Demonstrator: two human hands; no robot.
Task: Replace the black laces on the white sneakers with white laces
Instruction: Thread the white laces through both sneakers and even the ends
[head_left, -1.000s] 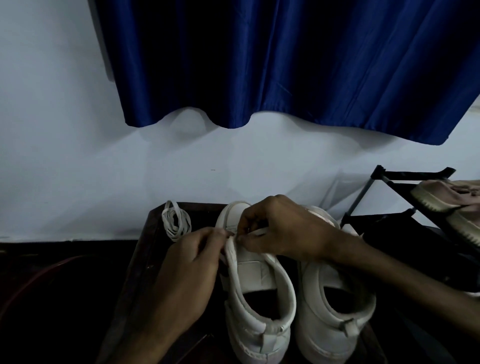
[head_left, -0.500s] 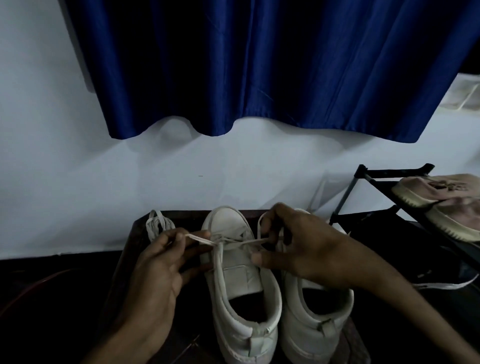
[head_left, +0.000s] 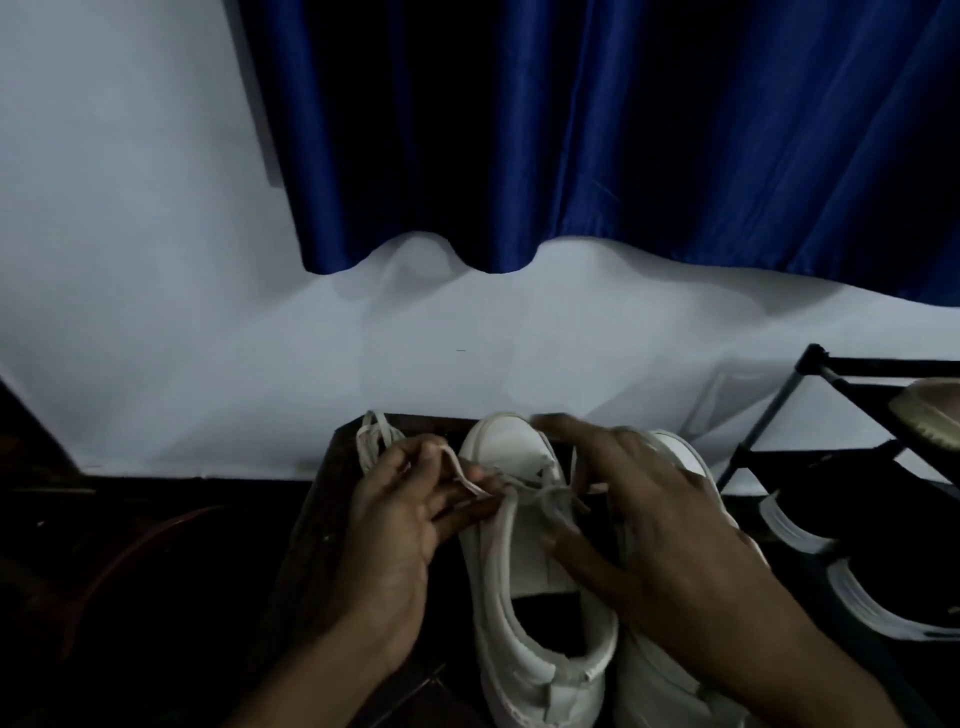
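Currently the white lace (head_left: 462, 475) crosses the front of the left sneaker (head_left: 519, 571), just behind the toe cap, with one strand leading off to the left and another to the right. The shoe stands toe toward the wall, heel toward the near edge, its opening dark and facing up.

Left hand (head_left: 400, 525): thumb and fingers (head_left: 441, 506) curled in and pinching the left strand, which rises in a short loop above the fingertips. The hand sits just beside the sneaker's left flank.

Right hand (head_left: 660, 535): lies over the right sneaker (head_left: 644, 686), which touches the left one side by side. Fingers (head_left: 561, 423) are spread apart, the forefinger reaching toward the far toe cap — heavy motion blur. The right strand passes close under this hand; I cannot tell whether it is gripped.

A second bundle of pale lace (head_left: 371, 434) lies at the far left corner of the dark wooden surface (head_left: 311, 545) that carries both shoes.

Beyond: white wall (head_left: 156, 312), with a deep blue curtain (head_left: 623, 130) hanging over its upper part.

Right side: a black shoe rack (head_left: 831, 405) with a tan shoe (head_left: 924, 410) on its top tier. Lower tiers hold dark footwear with pale stripes — too dim to say more.
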